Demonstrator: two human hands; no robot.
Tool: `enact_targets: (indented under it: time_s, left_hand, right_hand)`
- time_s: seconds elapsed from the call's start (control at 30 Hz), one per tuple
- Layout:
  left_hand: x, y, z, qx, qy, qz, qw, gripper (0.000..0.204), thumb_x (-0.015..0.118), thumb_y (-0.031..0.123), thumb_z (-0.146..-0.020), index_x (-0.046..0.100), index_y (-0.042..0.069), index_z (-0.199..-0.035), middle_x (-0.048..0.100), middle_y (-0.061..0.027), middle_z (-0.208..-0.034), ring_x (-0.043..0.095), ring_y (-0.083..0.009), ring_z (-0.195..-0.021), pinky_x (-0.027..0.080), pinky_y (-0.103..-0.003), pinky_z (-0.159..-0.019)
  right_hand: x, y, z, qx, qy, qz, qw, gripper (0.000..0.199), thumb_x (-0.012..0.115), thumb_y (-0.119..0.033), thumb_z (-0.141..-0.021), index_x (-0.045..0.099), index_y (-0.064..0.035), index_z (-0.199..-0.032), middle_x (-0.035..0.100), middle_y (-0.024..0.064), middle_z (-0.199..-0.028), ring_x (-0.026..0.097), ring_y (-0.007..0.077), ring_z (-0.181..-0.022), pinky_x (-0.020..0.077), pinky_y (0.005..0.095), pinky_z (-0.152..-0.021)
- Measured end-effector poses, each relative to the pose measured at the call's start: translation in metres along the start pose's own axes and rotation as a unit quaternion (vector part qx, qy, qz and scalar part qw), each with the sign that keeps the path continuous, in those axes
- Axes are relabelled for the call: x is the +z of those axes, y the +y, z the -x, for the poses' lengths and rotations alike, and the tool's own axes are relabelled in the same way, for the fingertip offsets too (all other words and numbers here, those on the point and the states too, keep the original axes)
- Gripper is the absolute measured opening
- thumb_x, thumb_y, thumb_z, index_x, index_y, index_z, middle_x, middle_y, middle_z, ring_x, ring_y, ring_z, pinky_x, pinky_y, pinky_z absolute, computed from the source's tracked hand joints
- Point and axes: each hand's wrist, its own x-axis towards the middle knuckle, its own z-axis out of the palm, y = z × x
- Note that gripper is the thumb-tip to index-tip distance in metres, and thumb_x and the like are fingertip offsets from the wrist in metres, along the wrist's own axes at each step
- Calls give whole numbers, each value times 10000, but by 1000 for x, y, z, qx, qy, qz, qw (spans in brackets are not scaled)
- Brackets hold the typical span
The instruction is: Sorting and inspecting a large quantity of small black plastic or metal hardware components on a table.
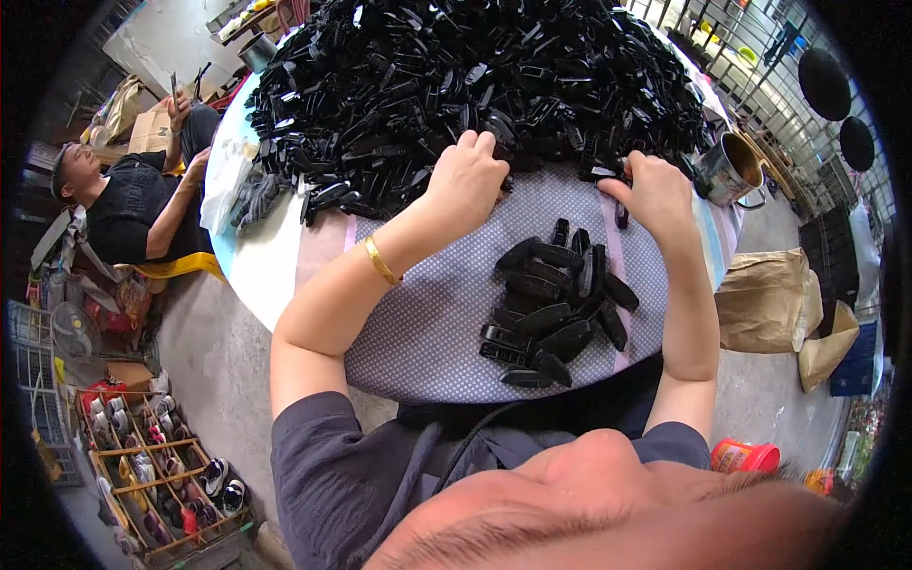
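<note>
We see the left hand (464, 180) curled shut on the big heap of black plastic clips (475, 85) at upper centre while the right hand (655, 190) pinches one small black plastic clip (620, 215), so we judge tugging could slide the heap onto the small sorted pile of black clips (556, 304).

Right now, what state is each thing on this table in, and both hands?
Left hand: knuckles up, fingers curled into the edge of the big pile.
Right hand: pinching a small black part.
Big pile of black plastic parts: heaped loose.
Small pile: laid together on the dotted cloth.
Metal cup: upright, open-topped.
</note>
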Motion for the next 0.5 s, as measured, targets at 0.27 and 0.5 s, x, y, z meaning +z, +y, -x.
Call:
enact_targets:
  time_s: [0.27,0.5]
  left_hand:
    - [-3,9,-4,-16,66,261,963,228,684,166,-727,573,18,-861,537,-120,-887,547,-274,-862,473,-339,-734]
    - [2,14,-6,33,56,406,911,318,691,80,-719,526,8,-981,571,-106,-809,568,-201,-755,474,-300,-696]
  right_hand:
    - [13,-6,3,-54,62,-112,990,336,716,-242,-682,577,-52,-922,628,138,-768,613,302,-726,487,361,-653]
    - [16,-29,1,-121,81,-478,866,299,647,-10,-770,528,10,-1043,615,64,-840,604,92,-724,491,216,-628]
